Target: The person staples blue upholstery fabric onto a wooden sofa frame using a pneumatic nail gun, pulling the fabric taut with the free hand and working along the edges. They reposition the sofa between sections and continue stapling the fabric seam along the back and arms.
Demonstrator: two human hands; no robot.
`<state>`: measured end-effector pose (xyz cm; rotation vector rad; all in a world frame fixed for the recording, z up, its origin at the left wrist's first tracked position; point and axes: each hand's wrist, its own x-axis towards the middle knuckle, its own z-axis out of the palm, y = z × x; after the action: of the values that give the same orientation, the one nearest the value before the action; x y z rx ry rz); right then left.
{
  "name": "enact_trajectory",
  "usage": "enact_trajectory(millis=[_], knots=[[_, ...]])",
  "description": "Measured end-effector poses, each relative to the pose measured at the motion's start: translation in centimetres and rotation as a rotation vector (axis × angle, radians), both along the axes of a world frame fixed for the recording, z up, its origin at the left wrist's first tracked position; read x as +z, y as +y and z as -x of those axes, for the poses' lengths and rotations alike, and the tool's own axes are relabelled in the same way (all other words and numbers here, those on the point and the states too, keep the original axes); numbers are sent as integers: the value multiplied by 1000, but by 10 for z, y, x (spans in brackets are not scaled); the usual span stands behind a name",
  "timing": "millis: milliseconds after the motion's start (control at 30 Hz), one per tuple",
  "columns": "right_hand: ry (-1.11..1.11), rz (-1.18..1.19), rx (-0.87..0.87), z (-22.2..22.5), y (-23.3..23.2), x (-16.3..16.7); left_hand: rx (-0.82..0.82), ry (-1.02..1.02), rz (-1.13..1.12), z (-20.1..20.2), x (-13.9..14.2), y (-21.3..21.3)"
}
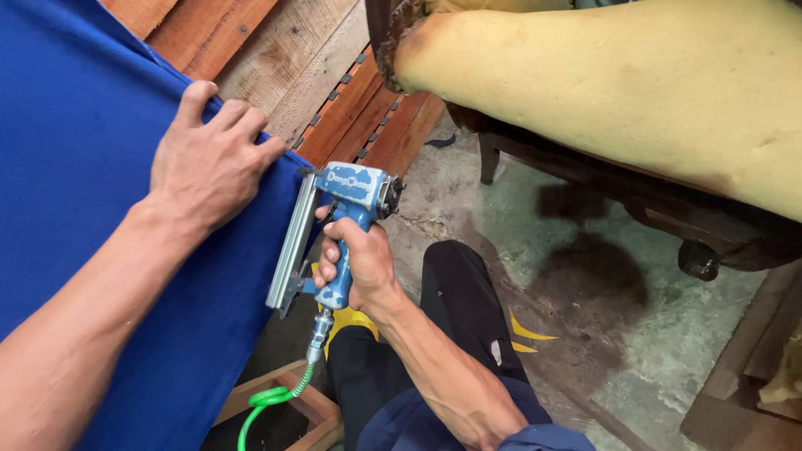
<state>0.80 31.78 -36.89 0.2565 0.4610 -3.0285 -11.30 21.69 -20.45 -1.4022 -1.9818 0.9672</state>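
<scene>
1. Left hand (209, 159): flat on blue fabric (75, 167), palm down, fingers close together and curled over the cloth's upper edge, thumb raised toward top. Presses the cloth rather than pinching it. Forearm runs in from lower left of frame.

2. Right hand (355, 263): wrapped tight round the grip of a pneumatic staple gun (338, 225). Fingers folded round the handle front; index looks to sit at the trigger, but view is too oblique to be sure.

3. Staple gun: blue body, silver magazine rail on its left side. Nose up against edge of the blue fabric, just below left hand's fingertips. Held roughly upright, head at top, tilted slightly right.

4. Air hose (267, 399): bright green, coiled, joined to the gun's base by a metal fitting; drops toward bottom edge of frame.

5. Blue fabric: large sheet, fills left third of view, stretched smooth over something beneath. Its edge runs diagonally, upper left to lower centre.

6. Wood planks (276, 42): reddish and grey boards behind the fabric, top centre, w/ slatted section to the right.

7. Foam-padded furniture piece (618, 92): bare yellow foam on dark wood frame w/ turned foot, upper right, well apart from both hands.

8. Person's legs (455, 309): dark trousers w/ yellow marks, below right hand, over stained concrete floor (635, 317).

9. Small wood frame (317, 409): at bottom centre, beside the hose.
</scene>
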Motion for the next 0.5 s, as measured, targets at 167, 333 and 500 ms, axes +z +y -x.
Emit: enact_trajectory(millis=[167, 333, 500], knots=[[31, -17, -42, 2, 1, 2, -3, 30, -49, 5, -11, -2], [47, -12, -29, 1, -4, 0, -32, 12, -88, 13, -20, -2], [62, -12, -26, -3, -7, 2, -48, 74, -2, 14, -25, 3]])
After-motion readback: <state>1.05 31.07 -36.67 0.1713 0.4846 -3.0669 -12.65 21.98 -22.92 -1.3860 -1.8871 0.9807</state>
